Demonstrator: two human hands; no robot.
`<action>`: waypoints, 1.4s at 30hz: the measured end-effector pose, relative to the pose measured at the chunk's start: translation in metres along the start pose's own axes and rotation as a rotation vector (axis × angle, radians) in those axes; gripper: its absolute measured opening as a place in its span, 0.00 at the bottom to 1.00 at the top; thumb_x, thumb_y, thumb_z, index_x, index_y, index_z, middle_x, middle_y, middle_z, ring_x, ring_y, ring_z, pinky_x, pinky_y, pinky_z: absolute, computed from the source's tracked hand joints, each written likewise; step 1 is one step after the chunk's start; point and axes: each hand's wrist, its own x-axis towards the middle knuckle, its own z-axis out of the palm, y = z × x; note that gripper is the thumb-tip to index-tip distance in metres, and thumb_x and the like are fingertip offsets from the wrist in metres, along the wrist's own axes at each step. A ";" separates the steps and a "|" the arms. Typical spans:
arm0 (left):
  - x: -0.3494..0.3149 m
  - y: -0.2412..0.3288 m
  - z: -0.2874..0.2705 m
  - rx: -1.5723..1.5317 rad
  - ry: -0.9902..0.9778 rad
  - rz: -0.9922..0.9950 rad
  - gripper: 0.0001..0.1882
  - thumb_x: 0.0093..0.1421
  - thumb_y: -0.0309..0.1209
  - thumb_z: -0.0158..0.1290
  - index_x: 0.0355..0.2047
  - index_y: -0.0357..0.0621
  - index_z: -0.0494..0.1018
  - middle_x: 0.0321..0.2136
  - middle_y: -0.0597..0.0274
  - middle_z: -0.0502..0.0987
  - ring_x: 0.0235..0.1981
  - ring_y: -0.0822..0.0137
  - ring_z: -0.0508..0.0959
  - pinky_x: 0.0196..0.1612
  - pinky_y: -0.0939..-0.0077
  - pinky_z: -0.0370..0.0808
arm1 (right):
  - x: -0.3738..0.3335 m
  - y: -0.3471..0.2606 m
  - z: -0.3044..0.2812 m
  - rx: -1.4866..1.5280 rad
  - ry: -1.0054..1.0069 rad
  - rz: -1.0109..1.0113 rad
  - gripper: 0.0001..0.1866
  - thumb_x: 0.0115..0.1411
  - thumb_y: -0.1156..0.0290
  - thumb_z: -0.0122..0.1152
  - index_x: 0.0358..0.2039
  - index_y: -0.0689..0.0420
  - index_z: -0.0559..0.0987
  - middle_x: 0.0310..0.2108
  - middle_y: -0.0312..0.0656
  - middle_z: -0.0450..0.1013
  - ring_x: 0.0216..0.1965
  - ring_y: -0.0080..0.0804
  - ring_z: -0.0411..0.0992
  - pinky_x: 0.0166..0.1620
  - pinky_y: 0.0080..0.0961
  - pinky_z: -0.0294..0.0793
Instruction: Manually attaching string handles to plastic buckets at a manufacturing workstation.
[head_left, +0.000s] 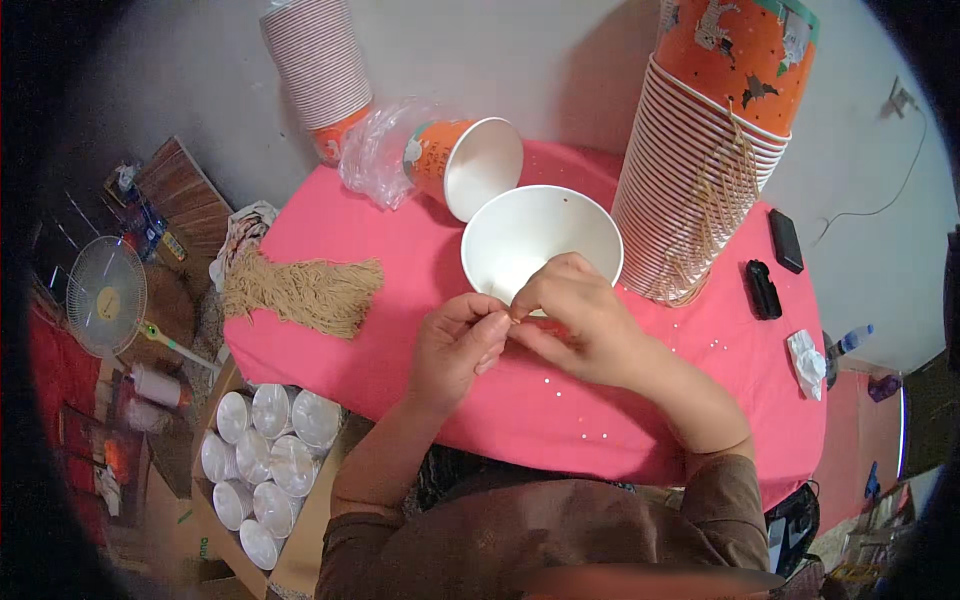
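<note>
**At the near rim of the white-lined bucket [530, 232], two pinches meet**

In front of that bucket, which stands on the pink surface [350, 365], my left hand [460, 345] is closed with thumb against forefinger; my right hand [580, 320] meets it there in a pinch of its own, partly across the mouth; whatever sits between my fingertips is too small for me to make out.

What could go wrong, as I judge it: a tiny piece could slip from my pinch and drop inside the bucket, or land among the white bits [547, 381] on its near side; pressing too hard could crease the rim; a sideways knock from my right arm could catch the loose cords [715, 220] draped on the tall stack of buckets [650, 190], just right of the bucket, and tip it.

The bucket's mouth points up and towards me; its long axis runs from that mouth down to the base; whether it leans, I cannot tell, since my hands hide the near wall.
</note>
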 end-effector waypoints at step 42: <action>-0.006 -0.012 0.000 -0.120 0.059 0.069 0.06 0.66 0.27 0.51 0.38 0.39 0.76 0.25 0.67 0.75 0.19 0.82 0.65 0.21 0.87 0.62 | -0.004 -0.005 0.005 -0.347 0.145 -0.175 0.11 0.47 0.70 0.66 0.32 0.57 0.80 0.25 0.35 0.72 0.30 0.32 0.71 0.45 0.35 0.70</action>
